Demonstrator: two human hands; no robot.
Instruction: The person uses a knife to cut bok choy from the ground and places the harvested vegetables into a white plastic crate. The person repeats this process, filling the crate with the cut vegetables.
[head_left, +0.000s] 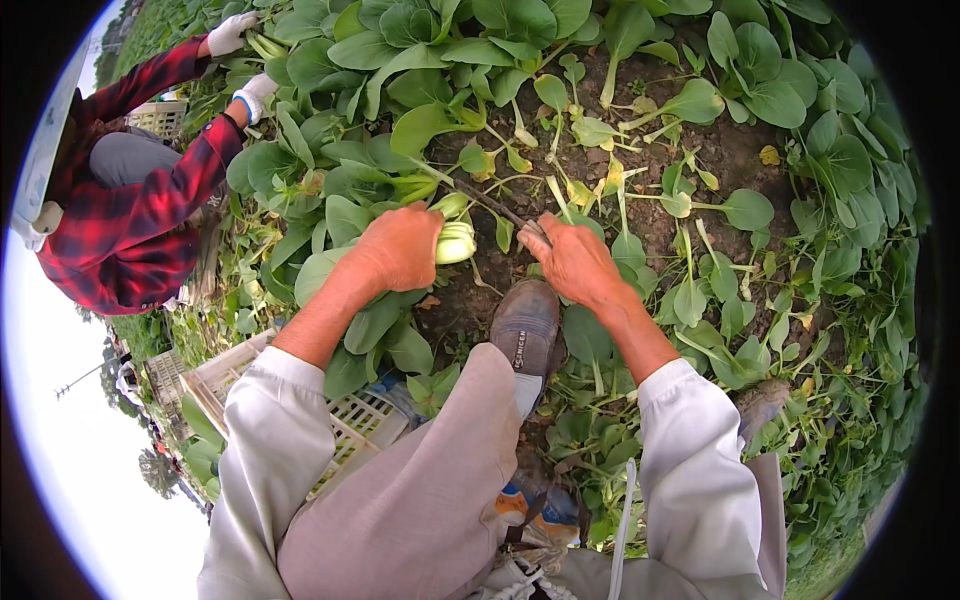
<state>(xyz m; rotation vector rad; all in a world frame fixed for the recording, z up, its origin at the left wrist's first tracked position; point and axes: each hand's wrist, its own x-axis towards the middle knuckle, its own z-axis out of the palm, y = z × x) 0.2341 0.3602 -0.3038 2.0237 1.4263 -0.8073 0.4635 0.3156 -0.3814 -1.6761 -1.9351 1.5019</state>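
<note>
My left hand (403, 247) is closed around a bunch of bok choy (454, 241), its pale cut base facing right and its leaves hanging to the left. In my right hand (576, 259) is a thin dark-bladed knife (491, 204), gripped near its handle. The blade slants up and left, past the upper side of the bunch, and its far end lies close to another bok choy stem (415, 187). Most of the handle is hidden in my fingers. Bare soil (480, 281) with trimmed, yellowing leaves lies between and beyond my hands.
Standing bok choy plants (517, 30) grow beyond my hands. My shoe (527, 322) rests on the soil just below them. A slatted plastic crate (367, 420) sits beside my left leg. At upper left, a person in a checked shirt (142, 202) reaches into the plants with gloved hands.
</note>
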